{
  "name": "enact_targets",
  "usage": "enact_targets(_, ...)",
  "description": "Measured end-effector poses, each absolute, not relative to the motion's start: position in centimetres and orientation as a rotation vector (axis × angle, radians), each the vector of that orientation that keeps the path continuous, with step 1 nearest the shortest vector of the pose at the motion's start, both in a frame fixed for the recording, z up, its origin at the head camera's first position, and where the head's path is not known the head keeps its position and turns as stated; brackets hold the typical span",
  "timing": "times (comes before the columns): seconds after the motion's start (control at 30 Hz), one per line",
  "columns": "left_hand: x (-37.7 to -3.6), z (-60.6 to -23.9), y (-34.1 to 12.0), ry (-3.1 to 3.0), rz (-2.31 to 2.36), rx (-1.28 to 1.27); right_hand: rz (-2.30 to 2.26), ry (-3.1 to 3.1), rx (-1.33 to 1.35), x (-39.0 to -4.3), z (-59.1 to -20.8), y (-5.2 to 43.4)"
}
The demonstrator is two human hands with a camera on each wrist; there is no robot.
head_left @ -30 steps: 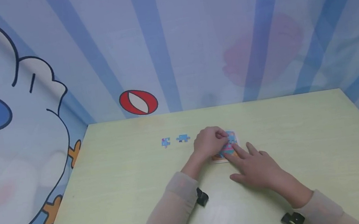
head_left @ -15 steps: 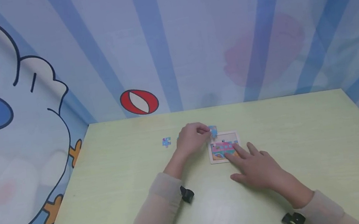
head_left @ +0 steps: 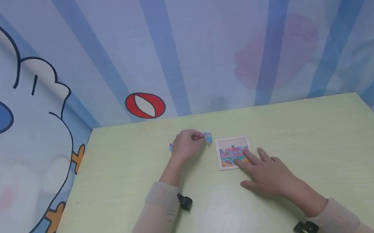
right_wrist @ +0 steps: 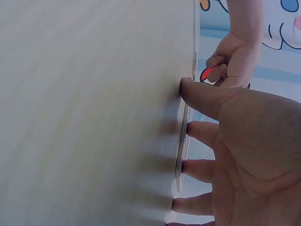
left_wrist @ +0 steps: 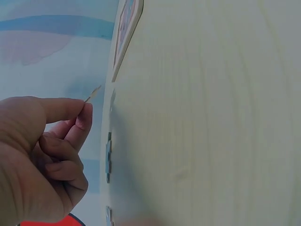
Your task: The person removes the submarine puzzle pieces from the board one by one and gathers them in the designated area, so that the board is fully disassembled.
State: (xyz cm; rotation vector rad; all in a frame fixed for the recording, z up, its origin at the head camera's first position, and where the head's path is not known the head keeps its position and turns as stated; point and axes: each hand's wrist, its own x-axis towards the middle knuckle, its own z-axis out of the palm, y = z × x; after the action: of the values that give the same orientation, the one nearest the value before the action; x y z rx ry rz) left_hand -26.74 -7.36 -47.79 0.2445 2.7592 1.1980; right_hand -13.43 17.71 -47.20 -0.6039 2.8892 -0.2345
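My left hand (head_left: pixel 188 144) pinches a blue puzzle piece (head_left: pixel 208 137) between thumb and index finger, just above the table and left of the puzzle frame. In the left wrist view the held piece is seen edge-on, apart from the tabletop. The square puzzle frame (head_left: pixel 219 155) has pink, blue and orange pieces filling its lower part; its upper part shows bare backing. My right hand (head_left: pixel 269 172) lies spread, with fingertips on the frame's lower right side. Another puzzle piece (head_left: pixel 171 147) peeks out behind the left hand. Two loose pieces lie flat in the left wrist view, one of them (left_wrist: pixel 108 157) nearer the frame.
The pale wooden table (head_left: pixel 131 202) reaches back to a blue striped cartoon backdrop (head_left: pixel 198 44). A black wrist camera (head_left: pixel 185 202) sits on the left wrist, and another black camera (head_left: pixel 306 229) on the right wrist.
The left hand has lifted the blue piece out of the frame's upper part and carried it left. That part of the frame now shows bare backing. The right hand has stayed in place.
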Motion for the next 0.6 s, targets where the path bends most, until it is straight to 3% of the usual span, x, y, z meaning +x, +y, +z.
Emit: enact_targets(0.6,-26.58,-48.61,-7.04,2.837,0.984,0.214,-0.232,2.900,-0.612,-13.38,-47.14,17.69)
